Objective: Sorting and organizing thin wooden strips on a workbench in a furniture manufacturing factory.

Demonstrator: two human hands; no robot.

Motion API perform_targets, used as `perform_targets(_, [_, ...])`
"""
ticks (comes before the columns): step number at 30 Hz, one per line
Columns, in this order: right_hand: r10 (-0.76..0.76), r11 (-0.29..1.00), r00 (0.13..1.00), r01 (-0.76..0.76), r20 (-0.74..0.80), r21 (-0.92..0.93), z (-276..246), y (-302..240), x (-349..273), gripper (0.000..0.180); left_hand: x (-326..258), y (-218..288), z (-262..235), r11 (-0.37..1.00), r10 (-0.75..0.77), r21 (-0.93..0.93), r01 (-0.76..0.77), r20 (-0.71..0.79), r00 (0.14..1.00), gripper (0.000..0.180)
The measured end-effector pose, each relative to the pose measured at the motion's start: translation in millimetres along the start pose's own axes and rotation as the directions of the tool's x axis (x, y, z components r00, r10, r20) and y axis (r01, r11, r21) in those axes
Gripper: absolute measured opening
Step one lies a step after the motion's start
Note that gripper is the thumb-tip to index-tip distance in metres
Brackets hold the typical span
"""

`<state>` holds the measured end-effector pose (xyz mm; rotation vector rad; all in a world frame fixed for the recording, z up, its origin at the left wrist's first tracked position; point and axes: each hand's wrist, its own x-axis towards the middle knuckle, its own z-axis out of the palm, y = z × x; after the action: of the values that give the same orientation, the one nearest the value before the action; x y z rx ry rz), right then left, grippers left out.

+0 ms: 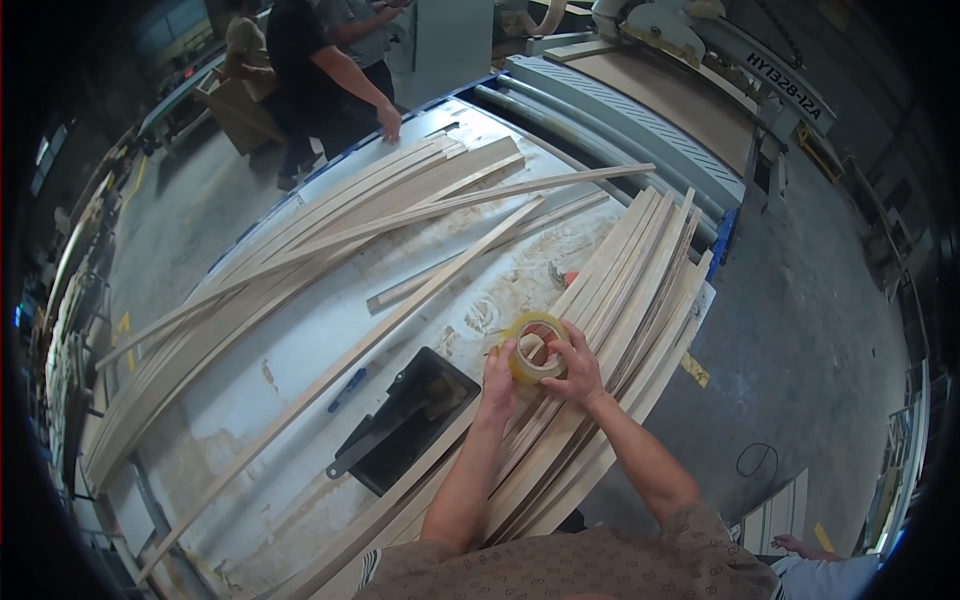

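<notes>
A roll of clear yellowish packing tape (522,374) is held between my two hands, its round cardboard core facing up. My left hand (501,376) grips the left side of the roll. My right hand (576,368) is wrapped round the right side, with fingers reaching toward the core. Beneath the roll lies a bundle of long, thin wooden strips (610,275), stacked side by side along the right edge of the white table (290,425). Whether a tape end is pulled loose cannot be made out.
More wooden strips (330,225) lie in a pile on the left, one crossing toward the bundle. A black tray (425,410) and a blue pen (347,390) rest on the table. Rollers and a grey machine (650,130) stand beyond. People (300,80) are at the far left.
</notes>
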<state>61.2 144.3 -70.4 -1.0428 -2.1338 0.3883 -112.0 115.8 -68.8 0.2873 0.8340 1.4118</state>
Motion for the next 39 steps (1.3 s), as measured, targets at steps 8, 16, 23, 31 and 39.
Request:
perform_targets(8, [-0.015, 1.000, 1.000, 0.014, -0.004, -0.009, 1, 1, 0, 0.068, 0, -1, -1, 1.000, 0.002, 0.005, -0.002, -0.011, 1.000, 0.035])
perform_targets(16, [0.000, 1.000, 1.000, 0.000, -0.008, -0.009, 1, 2, -1, 0.067, -2, 0, 3, 1.000, 0.013, 0.010, -0.013, -0.033, 0.999, 0.036])
perform_targets(23, [-0.013, 1.000, 1.000, 0.013, -0.012, -0.005, 0, 0, 1, 0.067, -5, 4, 4, 1.000, 0.003, 0.016, -0.002, -0.040, 0.999, 0.036])
perform_targets(31, [-0.018, 1.000, 1.000, 0.018, -0.010, 0.001, 0, -1, 2, 0.067, -2, 3, -1, 1.000, -0.005, -0.012, 0.005, -0.008, 1.000, 0.042])
perform_targets(39, [-0.021, 1.000, 1.000, 0.021, -0.011, -0.005, 0, 1, 0, 0.068, -7, 8, 7, 1.000, 0.006, -0.001, -0.006, -0.004, 1.000, 0.041])
